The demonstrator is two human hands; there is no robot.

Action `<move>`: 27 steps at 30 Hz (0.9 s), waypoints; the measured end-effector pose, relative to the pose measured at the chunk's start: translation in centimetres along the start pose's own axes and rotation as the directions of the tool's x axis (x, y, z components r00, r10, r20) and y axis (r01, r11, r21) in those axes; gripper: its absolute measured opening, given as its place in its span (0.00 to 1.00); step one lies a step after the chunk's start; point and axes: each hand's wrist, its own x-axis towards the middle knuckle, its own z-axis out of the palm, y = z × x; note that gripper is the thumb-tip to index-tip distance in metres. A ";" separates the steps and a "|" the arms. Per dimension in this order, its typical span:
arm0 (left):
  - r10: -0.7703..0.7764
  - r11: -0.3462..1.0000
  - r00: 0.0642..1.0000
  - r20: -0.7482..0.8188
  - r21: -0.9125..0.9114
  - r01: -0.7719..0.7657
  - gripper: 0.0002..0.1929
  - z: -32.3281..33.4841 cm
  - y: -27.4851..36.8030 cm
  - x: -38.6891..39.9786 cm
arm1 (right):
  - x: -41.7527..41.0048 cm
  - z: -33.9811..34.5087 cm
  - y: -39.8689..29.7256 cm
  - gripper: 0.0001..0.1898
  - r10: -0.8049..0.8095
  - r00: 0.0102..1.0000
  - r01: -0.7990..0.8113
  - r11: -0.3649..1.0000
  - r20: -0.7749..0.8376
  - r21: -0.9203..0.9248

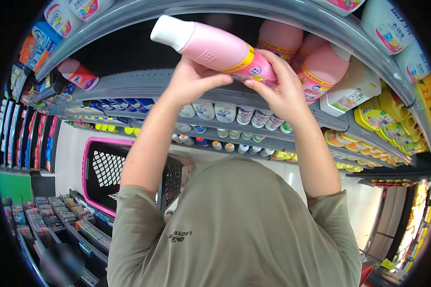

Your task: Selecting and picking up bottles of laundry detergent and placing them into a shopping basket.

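A pink plastic bottle with a white cap (219, 46) is held tilted in front of a store shelf, its cap towards the upper left. My left hand (197, 79) supports it from below near the cap end, thumb along its underside. Around the label end curls my right hand (282, 84), the thumb on the label. Similar pink bottles (323, 70) stand on the shelf just right of my right hand. Next to them is a white container with a printed label (352, 88). The shelf part behind the held bottle is dark.
A curved grey shelf edge (129, 22) runs overhead, with white bottles (389, 27) above it at right. A red-pink bottle (79, 74) leans at left. Lower shelves hold white bottles (225, 112) and yellow jugs (377, 111). A black basket with a pink rim (85, 172) is at lower left.
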 end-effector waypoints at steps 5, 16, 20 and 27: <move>-0.067 0.996 0.992 -0.108 -0.061 0.061 0.33 1.2 -2.9 1.8 | -0.3 0.9 2.4 0.31 0.117 0.993 -0.114 0.984 0.009 -0.139; -0.047 0.982 0.991 -0.123 0.174 0.068 0.34 3.4 -2.2 4.0 | -5.4 0.6 -0.1 0.31 -0.028 0.976 -0.019 0.977 -0.217 -0.210; -0.002 0.887 0.994 -0.109 0.458 0.052 0.38 4.7 -1.7 4.7 | -10.6 -1.1 -0.7 0.29 0.010 1.000 -0.010 1.000 0.003 -0.005; -0.069 0.752 0.995 -0.073 0.651 0.100 0.39 7.8 -0.5 5.1 | -18.0 -1.2 3.3 0.25 0.354 0.925 -0.374 0.913 0.139 0.166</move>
